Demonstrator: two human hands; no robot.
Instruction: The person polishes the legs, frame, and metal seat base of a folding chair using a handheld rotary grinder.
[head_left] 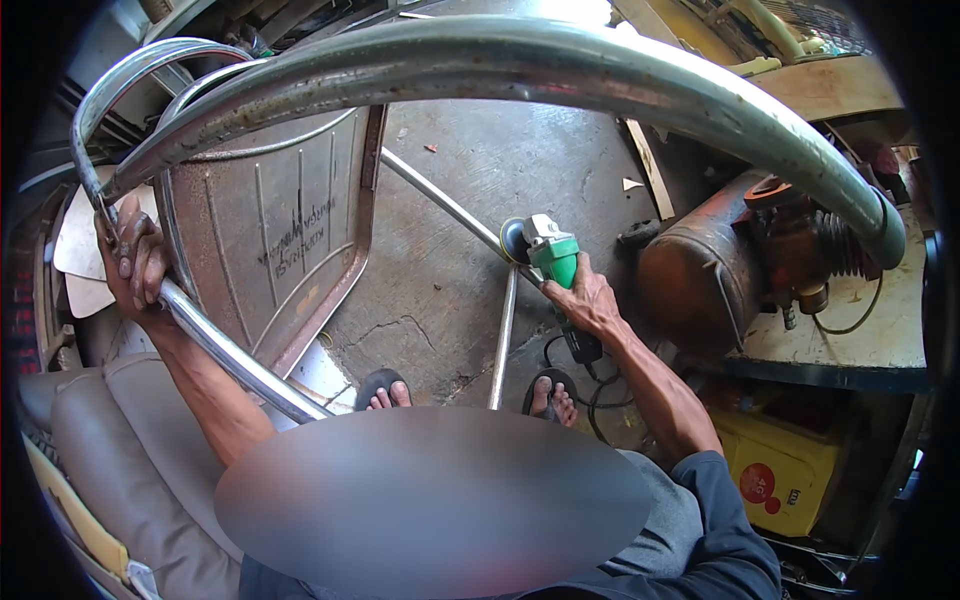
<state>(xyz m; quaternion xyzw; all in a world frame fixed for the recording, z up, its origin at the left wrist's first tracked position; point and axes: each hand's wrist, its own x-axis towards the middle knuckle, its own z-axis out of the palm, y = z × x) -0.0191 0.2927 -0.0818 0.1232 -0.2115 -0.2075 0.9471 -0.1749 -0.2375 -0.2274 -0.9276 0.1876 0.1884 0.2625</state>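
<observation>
A thick curved metal tube [480, 65] arches across the top of the head view. On the left, my left hand [138, 255] is wrapped round the bent metal tubing [235, 350] of the frame. Right of centre, my right hand [585, 300] grips a green and silver angle grinder [552, 252]. The grinder's disc [515, 240] is at the spot where a straight tube [445, 205] and a thinner tube [506, 340] meet; whether it touches them I cannot tell. A blurred oval hides the area over my lap.
A rusty metal panel [275, 230] with writing stands at left. On the right are a rusty compressor tank [700, 265], a workbench [860, 330] and a yellow container [780, 475]. A black cable [600, 405] lies near my feet. A grey padded seat [130, 470] is at lower left.
</observation>
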